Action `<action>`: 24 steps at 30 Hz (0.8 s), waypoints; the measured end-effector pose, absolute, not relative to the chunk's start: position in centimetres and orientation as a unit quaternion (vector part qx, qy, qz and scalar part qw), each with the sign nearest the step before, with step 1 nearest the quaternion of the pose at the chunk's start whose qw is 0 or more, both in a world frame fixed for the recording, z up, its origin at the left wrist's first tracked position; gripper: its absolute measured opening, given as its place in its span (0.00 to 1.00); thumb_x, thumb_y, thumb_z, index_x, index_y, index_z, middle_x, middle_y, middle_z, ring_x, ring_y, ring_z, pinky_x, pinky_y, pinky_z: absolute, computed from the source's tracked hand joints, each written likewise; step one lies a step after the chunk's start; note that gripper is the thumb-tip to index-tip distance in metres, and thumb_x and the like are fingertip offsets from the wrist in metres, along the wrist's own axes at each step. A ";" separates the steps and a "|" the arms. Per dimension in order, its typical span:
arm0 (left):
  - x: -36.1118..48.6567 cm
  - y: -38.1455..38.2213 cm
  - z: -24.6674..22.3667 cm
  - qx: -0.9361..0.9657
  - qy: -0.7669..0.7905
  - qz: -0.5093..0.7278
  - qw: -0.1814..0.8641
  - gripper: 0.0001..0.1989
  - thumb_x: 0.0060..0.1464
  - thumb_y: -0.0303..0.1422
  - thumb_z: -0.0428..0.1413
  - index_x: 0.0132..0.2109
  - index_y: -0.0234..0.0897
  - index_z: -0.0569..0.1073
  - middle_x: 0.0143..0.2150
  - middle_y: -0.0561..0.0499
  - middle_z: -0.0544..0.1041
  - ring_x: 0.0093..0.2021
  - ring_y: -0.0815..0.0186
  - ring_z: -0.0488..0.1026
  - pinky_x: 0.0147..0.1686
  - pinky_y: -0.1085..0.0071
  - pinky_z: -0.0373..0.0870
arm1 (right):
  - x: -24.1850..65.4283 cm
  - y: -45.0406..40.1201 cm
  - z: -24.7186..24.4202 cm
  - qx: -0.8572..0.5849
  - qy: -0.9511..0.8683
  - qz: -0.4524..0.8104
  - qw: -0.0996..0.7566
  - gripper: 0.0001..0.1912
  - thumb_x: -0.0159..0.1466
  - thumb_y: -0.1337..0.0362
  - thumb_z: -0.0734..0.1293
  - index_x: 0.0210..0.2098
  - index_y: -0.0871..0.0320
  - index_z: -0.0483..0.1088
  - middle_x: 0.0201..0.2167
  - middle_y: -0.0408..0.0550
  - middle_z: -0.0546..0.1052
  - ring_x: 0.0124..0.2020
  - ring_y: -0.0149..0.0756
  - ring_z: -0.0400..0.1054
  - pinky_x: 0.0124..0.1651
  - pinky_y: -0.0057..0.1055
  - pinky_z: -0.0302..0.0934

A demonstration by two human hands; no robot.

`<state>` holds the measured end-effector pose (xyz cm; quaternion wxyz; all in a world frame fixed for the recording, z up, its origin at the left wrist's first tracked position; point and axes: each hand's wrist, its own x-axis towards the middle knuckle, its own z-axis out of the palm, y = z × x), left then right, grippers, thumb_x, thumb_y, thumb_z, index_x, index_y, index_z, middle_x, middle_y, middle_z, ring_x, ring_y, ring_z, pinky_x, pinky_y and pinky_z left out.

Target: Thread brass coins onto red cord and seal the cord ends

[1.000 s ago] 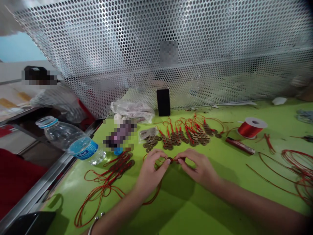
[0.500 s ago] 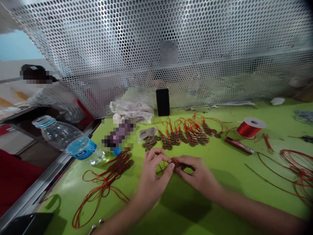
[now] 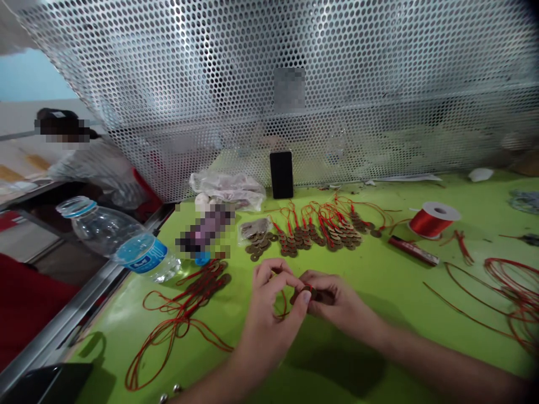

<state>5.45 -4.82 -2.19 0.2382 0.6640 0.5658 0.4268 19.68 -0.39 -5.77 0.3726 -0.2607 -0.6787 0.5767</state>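
Note:
My left hand [image 3: 275, 308] pinches bronze-coloured coins [image 3: 306, 292] threaded on red cord between thumb and index finger. On their right side, my right hand [image 3: 341, 303] is closed on the same coins, and its fingers partly cover them. A loop of red cord hangs beside my left fingers. Rows of coin strings with red cords [image 3: 301, 235] lie on the green table [image 3: 404, 280] beyond my hands. Another bundle of corded coins [image 3: 206, 283] lies to the left, with long cord loops trailing toward me.
A clear bottle [image 3: 141, 252] lies tilted at the left. A phone [image 3: 282, 175] leans upright against the perforated metal screen [image 3: 357, 84]. At the right are a red cord spool [image 3: 429, 220], a dark red tube [image 3: 412, 251] and coiled cord [image 3: 514, 297]. Another person [image 3: 92, 163] sits far left.
Both hands have shifted slightly down and right with the coins. My left thumb now lies over the face of a coin, and the fingers of both hands are closer together.

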 end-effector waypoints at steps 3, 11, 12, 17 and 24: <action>5.2 -4.7 -2.0 0.667 0.570 0.424 0.223 0.02 0.51 0.30 0.54 0.30 0.39 0.70 0.39 0.48 0.66 0.45 0.60 0.64 0.46 0.63 0.63 | 19.8 -0.4 -5.6 -0.266 -0.688 0.550 0.390 0.07 0.60 0.62 0.65 0.28 0.58 0.70 0.31 0.47 0.72 0.33 0.31 0.67 0.34 0.25 0.64; 4.5 -4.0 -1.8 0.687 0.575 0.409 0.175 0.04 0.51 0.30 0.53 0.29 0.39 0.69 0.37 0.49 0.67 0.44 0.60 0.65 0.45 0.62 0.61 | 20.0 -0.5 -5.6 -0.305 -0.702 0.466 0.444 0.04 0.57 0.72 0.63 0.30 0.57 0.68 0.39 0.51 0.68 0.39 0.32 0.67 0.33 0.24 0.66; 4.5 -3.9 -1.8 0.688 0.577 0.406 0.172 0.04 0.51 0.30 0.53 0.29 0.39 0.69 0.38 0.49 0.68 0.44 0.60 0.65 0.45 0.62 0.61 | 20.0 -0.5 -5.6 -0.309 -0.701 0.462 0.446 0.04 0.57 0.71 0.63 0.30 0.57 0.68 0.39 0.51 0.68 0.39 0.33 0.67 0.33 0.24 0.66; 4.5 -3.9 -1.7 0.696 0.578 0.393 0.165 0.03 0.51 0.30 0.53 0.30 0.39 0.69 0.39 0.49 0.68 0.44 0.60 0.66 0.44 0.61 0.61 | 20.1 -0.6 -5.4 -0.315 -0.697 0.455 0.457 0.05 0.57 0.72 0.63 0.31 0.57 0.66 0.39 0.50 0.66 0.39 0.33 0.65 0.33 0.24 0.65; 4.2 -3.7 -1.5 0.703 0.579 0.377 0.171 0.03 0.51 0.29 0.53 0.30 0.39 0.69 0.39 0.49 0.68 0.44 0.60 0.66 0.45 0.60 0.60 | 20.4 -0.4 -5.6 -0.329 -0.703 0.456 0.435 0.02 0.61 0.68 0.61 0.32 0.56 0.65 0.40 0.50 0.64 0.41 0.33 0.63 0.32 0.24 0.64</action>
